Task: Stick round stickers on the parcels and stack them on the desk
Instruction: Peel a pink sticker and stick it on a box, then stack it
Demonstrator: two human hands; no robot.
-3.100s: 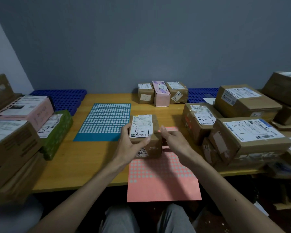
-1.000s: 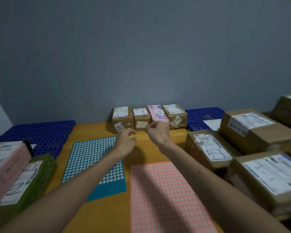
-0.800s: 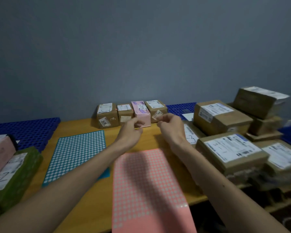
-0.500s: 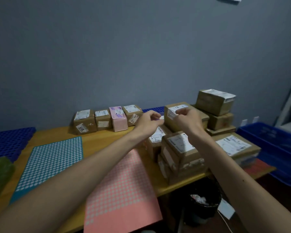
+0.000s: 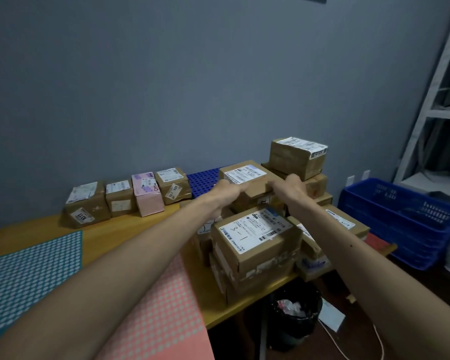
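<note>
A brown parcel (image 5: 247,178) with a white label sits on top of the pile at the desk's right end. My left hand (image 5: 226,193) grips its near left edge and my right hand (image 5: 289,189) grips its near right edge. In front of it stands a parcel marked "3-1" (image 5: 255,237). Along the wall runs a row of small parcels: three brown parcels (image 5: 86,203) and a pink parcel (image 5: 147,194). The pink sticker sheet (image 5: 153,307) and the teal sticker sheet (image 5: 29,268) lie flat on the desk (image 5: 120,229) under my forearms.
More brown boxes (image 5: 296,157) are stacked behind and right of the held parcel. A blue crate (image 5: 400,219) stands right of the desk, a black bin (image 5: 294,315) below its edge, white shelving (image 5: 439,100) at far right, and a blue mat (image 5: 205,180) by the wall.
My view swung right. Both hands left the row of small parcels, where a fourth box now stands, crossed to the right pile and took hold of the labelled brown parcel.
</note>
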